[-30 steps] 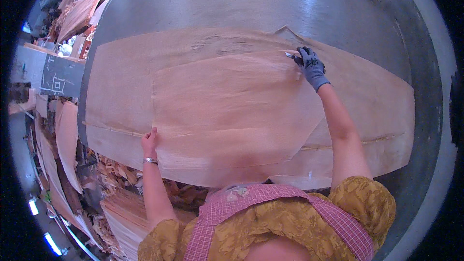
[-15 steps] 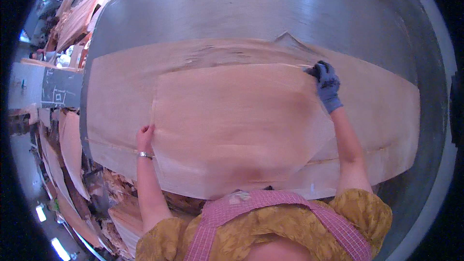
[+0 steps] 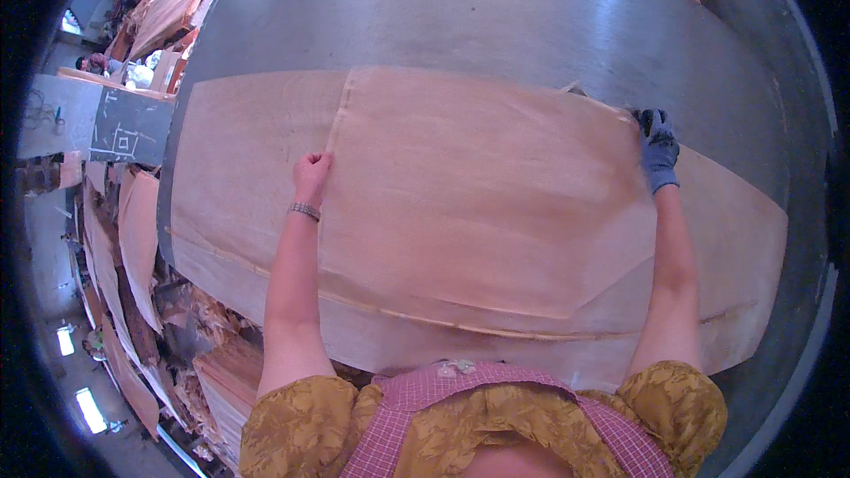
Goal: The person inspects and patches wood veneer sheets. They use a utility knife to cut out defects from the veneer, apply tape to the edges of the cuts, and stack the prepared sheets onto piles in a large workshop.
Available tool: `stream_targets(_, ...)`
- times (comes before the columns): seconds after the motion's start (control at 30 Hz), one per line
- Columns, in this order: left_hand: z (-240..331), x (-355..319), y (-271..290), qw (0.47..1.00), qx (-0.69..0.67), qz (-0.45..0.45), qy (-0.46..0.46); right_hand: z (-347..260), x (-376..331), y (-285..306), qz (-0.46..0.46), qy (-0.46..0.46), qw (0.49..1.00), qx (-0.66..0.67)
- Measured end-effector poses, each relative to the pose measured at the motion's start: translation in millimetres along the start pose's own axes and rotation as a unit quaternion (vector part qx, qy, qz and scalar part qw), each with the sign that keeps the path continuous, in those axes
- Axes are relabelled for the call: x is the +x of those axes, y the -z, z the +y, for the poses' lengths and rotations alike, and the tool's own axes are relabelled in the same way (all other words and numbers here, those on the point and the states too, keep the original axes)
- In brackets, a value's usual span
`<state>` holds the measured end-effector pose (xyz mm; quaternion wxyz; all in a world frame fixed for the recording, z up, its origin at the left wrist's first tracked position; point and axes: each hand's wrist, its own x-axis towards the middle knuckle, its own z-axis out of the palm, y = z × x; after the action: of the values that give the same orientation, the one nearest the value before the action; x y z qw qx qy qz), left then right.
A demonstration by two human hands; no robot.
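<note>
A thin, pale-brown sheet of wood veneer (image 3: pixel 478 195) lies over a larger veneer sheet (image 3: pixel 243 150) on the grey table. With fingers closed, my bare left hand (image 3: pixel 312 177) pinches the smaller sheet's left edge; a metal watch (image 3: pixel 304 211) circles that wrist. My right hand (image 3: pixel 659 150), in a blue glove with dark fingertips, is closed on the far right corner of the same sheet. Some of its fingertips are hidden by the glove's own knuckles. A long joint line (image 3: pixel 496 331) crosses the lower veneer near my body.
The smooth grey tabletop (image 3: pixel 425 13) reaches away beyond the veneer. At the left lie torn veneer scraps (image 3: pixel 221 323) and long wood sheets (image 3: pixel 137 239). Farther back, a person (image 3: pixel 97 64) is beside more stacked veneer (image 3: pixel 173 9).
Both hands have moved away from my body and to the right, carrying the smaller veneer sheet. Its far edge now covers the rough, torn strip of the sheet below.
</note>
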<state>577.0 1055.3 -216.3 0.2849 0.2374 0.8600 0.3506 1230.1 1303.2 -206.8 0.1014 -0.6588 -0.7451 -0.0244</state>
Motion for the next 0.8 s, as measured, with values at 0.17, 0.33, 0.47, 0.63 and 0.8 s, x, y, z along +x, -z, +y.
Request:
stream_targets(0.17, -11, 3, -1, 1.000, 0.000, 0.025, 0.011, -22, 2, 7, 0.167, 0.056, 0.984, -0.023)
stream_targets(0.33, 6, 2, -10, 1.000, 0.012, 0.005, -0.009, -79, -59, 10, 0.074, 0.133, 0.984, -0.091)
stream_targets(0.47, -30, 27, -1, 0.998, -0.065, -0.013, 0.000, -130, -90, 23, 0.073, 0.213, 0.960, -0.164)
stream_targets(0.63, -18, 19, -3, 0.998, -0.041, -0.032, -0.023, -161, -108, 72, 0.178, 0.257, 0.943, -0.109)
stream_targets(0.8, -11, 21, -10, 0.998, -0.049, -0.028, -0.026, -166, -110, 82, 0.159, 0.229, 0.959, -0.055)
